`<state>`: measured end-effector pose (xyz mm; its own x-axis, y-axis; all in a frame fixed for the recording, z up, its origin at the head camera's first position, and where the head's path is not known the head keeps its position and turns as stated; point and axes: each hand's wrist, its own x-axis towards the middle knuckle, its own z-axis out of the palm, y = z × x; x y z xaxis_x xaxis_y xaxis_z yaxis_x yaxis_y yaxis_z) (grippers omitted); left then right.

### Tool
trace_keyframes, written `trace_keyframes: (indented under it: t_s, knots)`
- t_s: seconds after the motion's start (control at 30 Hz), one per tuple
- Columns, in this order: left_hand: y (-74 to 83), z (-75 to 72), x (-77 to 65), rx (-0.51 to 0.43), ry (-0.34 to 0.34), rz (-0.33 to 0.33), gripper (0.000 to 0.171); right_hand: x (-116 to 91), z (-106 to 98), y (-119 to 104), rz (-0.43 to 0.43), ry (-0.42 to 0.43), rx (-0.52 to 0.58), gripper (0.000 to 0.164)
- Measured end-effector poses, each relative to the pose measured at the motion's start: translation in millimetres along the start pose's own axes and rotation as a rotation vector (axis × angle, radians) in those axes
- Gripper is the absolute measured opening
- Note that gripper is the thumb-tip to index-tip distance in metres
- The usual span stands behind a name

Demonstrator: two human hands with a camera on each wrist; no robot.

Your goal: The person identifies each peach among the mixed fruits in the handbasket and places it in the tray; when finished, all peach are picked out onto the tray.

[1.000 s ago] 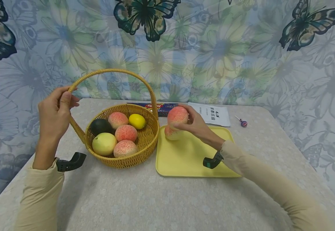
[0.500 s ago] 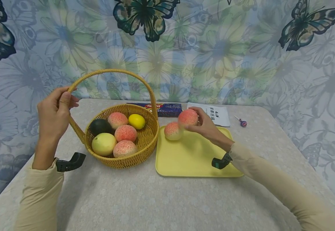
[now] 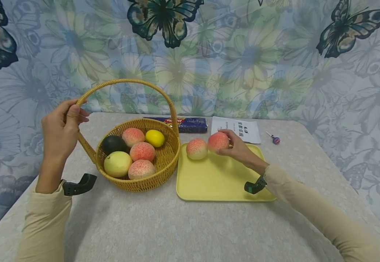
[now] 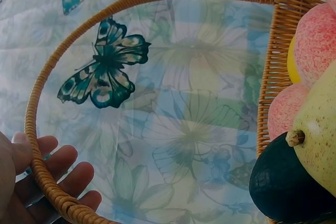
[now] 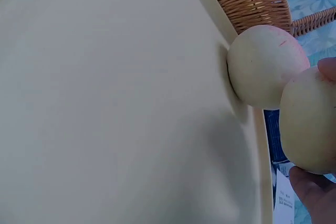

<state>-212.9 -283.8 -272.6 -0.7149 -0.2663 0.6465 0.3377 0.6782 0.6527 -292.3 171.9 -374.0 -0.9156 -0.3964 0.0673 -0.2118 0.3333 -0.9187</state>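
Observation:
My left hand (image 3: 60, 133) grips the handle (image 3: 124, 80) of a wicker basket (image 3: 150, 183) on its left side, thumb and fingers around it. Inside the basket lie several fruits: three peaches (image 3: 142, 151), a lemon (image 3: 155, 138), a dark green avocado-like fruit (image 3: 114, 144) and a pale yellow-green fruit (image 3: 118, 163). With its fingers and thumb, my right hand (image 3: 240, 149) holds another peach (image 3: 217, 142) over the far part of a yellow tray (image 3: 216, 185); a shadow falls on the tray in the right wrist view. One more peach (image 3: 196, 149) rests at the tray's far left corner, close beside it.
Behind the basket and tray lies a dark blue spaghetti box (image 3: 193, 125). A white printed packet (image 3: 251, 131) is at the tray's far edge. To the right is a lollipop (image 3: 275, 139). A butterfly-patterned cloth (image 3: 258, 72) hangs behind the table.
My right hand has carried its peach rightward and down, from in front of the resting peach to its right side. The left hand keeps its grip on the basket handle.

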Motion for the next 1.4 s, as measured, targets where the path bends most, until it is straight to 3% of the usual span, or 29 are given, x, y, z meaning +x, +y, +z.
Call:
trace_keyframes:
  t_s: [0.53,0.93,1.17,1.4]
  knots:
    - [-0.8,-0.3,-0.7,-0.006,0.006,0.024,0.033,-4,-12,19,0.089,-0.023,-0.059,0.077]
    - [-2.0,0.6,-1.0,-0.005,0.01,0.013,0.032,-4,-8,28,0.061,-0.083,-0.035,0.075]
    - [-3.3,0.8,-1.2,0.002,0.014,0.022,0.033,-6,-5,24,0.052,-0.137,-0.078,0.081]
    - [-3.3,0.9,-0.8,-0.015,0.007,0.015,0.032,-6,-4,26,0.055,-0.138,-0.084,0.082]
